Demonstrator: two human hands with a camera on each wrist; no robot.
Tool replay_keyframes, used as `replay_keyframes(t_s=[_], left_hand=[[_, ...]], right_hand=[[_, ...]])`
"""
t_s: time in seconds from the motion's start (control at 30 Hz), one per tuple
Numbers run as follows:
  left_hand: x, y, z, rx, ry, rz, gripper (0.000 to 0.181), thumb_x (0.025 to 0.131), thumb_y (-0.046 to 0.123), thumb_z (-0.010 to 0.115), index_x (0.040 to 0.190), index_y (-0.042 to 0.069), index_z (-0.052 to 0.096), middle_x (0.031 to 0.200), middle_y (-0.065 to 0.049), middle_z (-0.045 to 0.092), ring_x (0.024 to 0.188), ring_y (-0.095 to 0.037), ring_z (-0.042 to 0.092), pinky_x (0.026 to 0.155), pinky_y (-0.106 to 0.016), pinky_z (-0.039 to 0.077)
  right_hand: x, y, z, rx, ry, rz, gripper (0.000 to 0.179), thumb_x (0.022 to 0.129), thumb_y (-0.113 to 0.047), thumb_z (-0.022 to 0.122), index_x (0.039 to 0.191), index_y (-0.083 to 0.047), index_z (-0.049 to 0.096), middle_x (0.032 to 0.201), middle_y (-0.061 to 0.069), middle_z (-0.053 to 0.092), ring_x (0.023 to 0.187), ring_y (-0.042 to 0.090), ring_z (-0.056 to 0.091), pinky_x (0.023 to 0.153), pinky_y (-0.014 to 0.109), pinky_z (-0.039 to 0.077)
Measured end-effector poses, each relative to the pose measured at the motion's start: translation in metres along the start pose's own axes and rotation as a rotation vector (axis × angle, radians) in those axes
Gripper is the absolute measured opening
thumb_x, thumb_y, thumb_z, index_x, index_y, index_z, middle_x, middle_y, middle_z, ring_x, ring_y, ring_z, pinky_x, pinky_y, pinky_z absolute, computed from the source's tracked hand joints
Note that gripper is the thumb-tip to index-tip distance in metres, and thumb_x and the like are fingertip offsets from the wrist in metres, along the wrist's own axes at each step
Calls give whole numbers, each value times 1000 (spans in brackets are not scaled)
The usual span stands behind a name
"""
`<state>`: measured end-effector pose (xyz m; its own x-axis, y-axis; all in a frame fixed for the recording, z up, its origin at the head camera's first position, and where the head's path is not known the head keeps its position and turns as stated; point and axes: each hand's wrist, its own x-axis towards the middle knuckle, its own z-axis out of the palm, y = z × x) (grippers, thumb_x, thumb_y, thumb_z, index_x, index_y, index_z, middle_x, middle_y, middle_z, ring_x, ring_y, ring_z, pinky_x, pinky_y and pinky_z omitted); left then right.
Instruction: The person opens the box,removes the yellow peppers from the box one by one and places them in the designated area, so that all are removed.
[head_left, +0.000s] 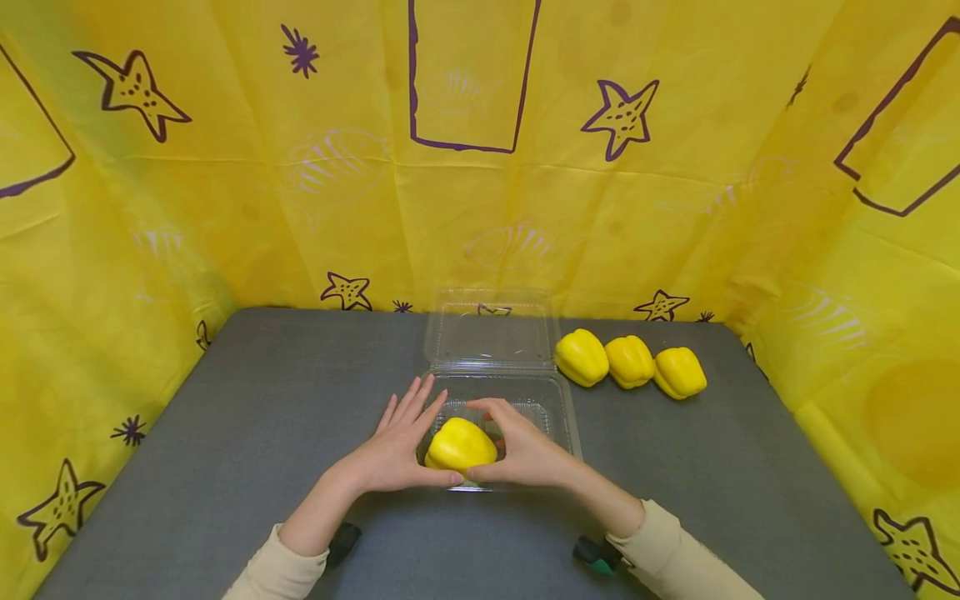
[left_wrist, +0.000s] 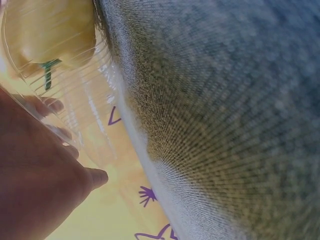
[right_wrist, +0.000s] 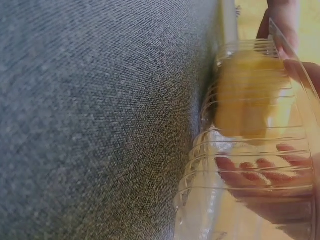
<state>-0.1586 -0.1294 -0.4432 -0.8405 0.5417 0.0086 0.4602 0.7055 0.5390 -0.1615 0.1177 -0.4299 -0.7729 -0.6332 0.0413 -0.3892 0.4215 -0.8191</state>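
Observation:
A yellow bell pepper (head_left: 461, 446) lies in the front left of a clear plastic clamshell container (head_left: 566, 408), whose lid (head_left: 491, 333) is folded back. My left hand (head_left: 397, 442) is at the container's left rim, fingers straight and spread, thumb along the front of the pepper. To the pepper's right is my right hand (head_left: 525, 450), thumb at the front edge and fingers reaching into the container. Through the clear wall in the right wrist view, those fingers (right_wrist: 265, 175) show apart from the pepper (right_wrist: 250, 95). A green stem (left_wrist: 48, 75) shows in the left wrist view.
Three more yellow bell peppers, one at the left (head_left: 582, 357), one in the middle (head_left: 630, 362) and one at the right (head_left: 680, 372), line up beside the lid on the grey table (head_left: 300, 392). A yellow patterned cloth (head_left: 495, 192) surrounds the table's back and sides.

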Motion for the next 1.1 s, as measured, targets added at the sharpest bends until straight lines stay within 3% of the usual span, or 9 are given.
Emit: replay_keyframes(t_s=[0.43,0.73,1.1], left_hand=[[1,1,0,4,1,5,118,72,77,64,157,10,16,163,-7,-10,148,-29,-11,113,-61,-3],[2,1,0,3,-4,5,118,73,77,64,157,10,15,163,-6,-10,148,-29,-11,113,-61,-4],[1,2,0,-6,-3,-7,118,72,75,66,157,11,16,163,-6,-10,148,-28,-12,113,-61,-4]], right_hand=[[12,0,6,-163,-39,18,78,74,-26,78,142,-12,43,132,0,50,109,16,51,88,32,47],[16,1,7,-151,-54,49,77,73,-25,80,140,-15,43,126,-3,55,102,13,54,84,29,47],[10,3,5,-131,-1,64,75,71,-26,81,137,-17,45,120,-3,59,97,13,56,81,30,49]])
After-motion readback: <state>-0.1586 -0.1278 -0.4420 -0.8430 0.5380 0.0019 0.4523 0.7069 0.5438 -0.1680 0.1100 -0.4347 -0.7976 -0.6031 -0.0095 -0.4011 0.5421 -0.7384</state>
